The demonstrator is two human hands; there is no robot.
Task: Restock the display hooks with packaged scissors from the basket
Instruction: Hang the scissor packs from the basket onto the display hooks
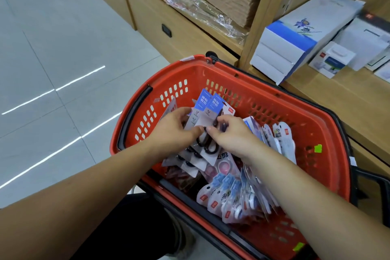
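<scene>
Shop aisle, tiled floor (52, 48). Red basket (263, 82) beside wooden shelves (316, 99).
Basket's near edge: row of white packs (228, 200).
Middle, toward the far-left corner: left hand (171, 131) and right hand (232, 135), fingers curled, both pinching blue-carded scissors packs (207, 103), black handles nearest.
Beyond: boxes (295, 38) on the shelves.

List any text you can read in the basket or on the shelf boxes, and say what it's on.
"剪" (likely; the character before it is unclear): pink-handled scissor pack.
Blue-topped scissor packs: white characters, upside down, too blurred to read.
Red logo squares on the white packs: too small to read.
Shelf boxes: a flower drawing, no legible print.
</scene>
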